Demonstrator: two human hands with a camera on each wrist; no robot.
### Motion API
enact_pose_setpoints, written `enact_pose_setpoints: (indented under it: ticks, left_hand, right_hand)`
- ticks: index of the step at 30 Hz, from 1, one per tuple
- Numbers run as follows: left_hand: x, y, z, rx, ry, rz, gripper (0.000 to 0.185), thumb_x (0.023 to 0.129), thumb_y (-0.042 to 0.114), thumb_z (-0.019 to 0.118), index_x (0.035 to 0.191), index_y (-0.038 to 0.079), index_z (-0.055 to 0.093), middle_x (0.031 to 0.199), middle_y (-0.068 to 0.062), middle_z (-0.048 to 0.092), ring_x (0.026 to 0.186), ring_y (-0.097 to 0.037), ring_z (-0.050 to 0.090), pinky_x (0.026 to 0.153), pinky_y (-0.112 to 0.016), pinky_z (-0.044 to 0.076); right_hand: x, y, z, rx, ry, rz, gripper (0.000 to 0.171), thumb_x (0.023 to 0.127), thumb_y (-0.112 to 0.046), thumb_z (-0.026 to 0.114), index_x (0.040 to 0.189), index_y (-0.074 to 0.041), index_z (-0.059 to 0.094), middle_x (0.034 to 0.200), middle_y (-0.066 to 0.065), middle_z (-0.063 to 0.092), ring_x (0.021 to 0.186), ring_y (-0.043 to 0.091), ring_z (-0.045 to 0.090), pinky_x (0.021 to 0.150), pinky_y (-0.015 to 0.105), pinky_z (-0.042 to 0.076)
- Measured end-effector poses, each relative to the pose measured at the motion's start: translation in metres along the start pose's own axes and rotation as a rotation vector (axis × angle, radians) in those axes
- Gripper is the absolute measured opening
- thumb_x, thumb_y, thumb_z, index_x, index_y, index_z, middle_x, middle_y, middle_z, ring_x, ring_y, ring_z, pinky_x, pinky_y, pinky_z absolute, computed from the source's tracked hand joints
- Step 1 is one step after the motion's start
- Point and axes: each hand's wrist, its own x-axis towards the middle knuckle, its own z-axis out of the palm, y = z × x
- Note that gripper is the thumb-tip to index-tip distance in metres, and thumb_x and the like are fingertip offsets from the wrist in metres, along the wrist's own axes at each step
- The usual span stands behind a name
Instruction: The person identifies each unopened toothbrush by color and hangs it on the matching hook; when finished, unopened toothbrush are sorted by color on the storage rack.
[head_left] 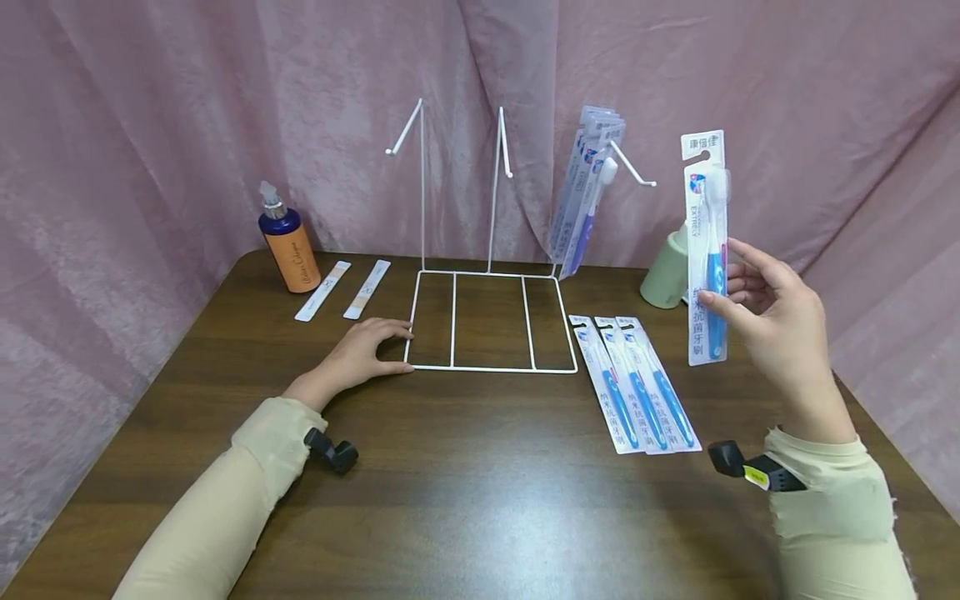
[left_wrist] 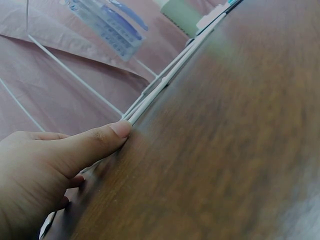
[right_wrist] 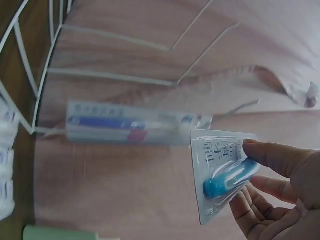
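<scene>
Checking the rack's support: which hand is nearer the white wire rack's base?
Left. The left hand rests on the table with fingertips touching the wire rack at its front-left corner. The right hand is off to the rack's right, holding a packaged toothbrush upright.

"康倍佳", "EXTREME" and "纳米抗菌牙刷" on the held toothbrush pack point(head_left: 707, 250).

Dark wood table point(head_left: 480, 517) w/ pink curtain point(head_left: 150, 125) backdrop all round; soft glare.
</scene>
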Motion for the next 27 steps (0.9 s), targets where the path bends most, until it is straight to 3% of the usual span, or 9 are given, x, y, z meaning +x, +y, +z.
enact_pose_setpoints:
  ticks: [5,14,22,27]
  left_hand:
    - [0.001,-0.001,0.002,0.004,0.008,0.005,0.056,0.077,0.04,0.079,0.122,0.011,0.064,0.139,-0.009,0.055,0.131,-0.033,0.045,0.11,-0.057,0.029]
    - [0.0,-0.003,0.003,0.008,0.001,-0.006,0.056,0.078,0.04,0.078,0.123,0.011,0.063,0.14,-0.009,0.055,0.132,-0.033,0.044,0.111,-0.057,0.028]
    - [-0.002,-0.002,0.002,0.004,0.002,-0.003,0.054,0.078,0.038,0.078,0.123,0.011,0.064,0.14,-0.009,0.055,0.132,-0.033,0.045,0.111,-0.058,0.029]
    - [0.0,-0.001,0.001,0.005,-0.001,0.001,0.054,0.078,0.039,0.078,0.123,0.01,0.064,0.139,-0.01,0.055,0.132,-0.033,0.044,0.111,-0.058,0.028]
  right_hand:
    - [-0.002,-0.016,0.014,0.049,0.056,-0.044,0.063,0.079,-0.003,0.076,0.137,-0.013,0.054,0.098,-0.023,0.05,0.087,-0.005,0.052,0.078,-0.001,0.042]
    - [0.001,-0.038,0.045,0.169,0.046,-0.157,0.063,0.077,0.004,0.076,0.135,-0.008,0.056,0.1,-0.015,0.052,0.09,-0.001,0.053,0.078,0.003,0.045]
    - [0.003,-0.047,0.075,0.183,0.029,-0.231,0.06,0.076,0.001,0.078,0.132,-0.003,0.057,0.102,0.015,0.06,0.088,-0.002,0.053,0.077,0.004,0.045]
    - [0.007,-0.046,0.092,0.195,0.022,-0.27,0.06,0.074,0.002,0.079,0.13,-0.001,0.058,0.103,0.02,0.06,0.088,0.002,0.052,0.077,0.005,0.045]
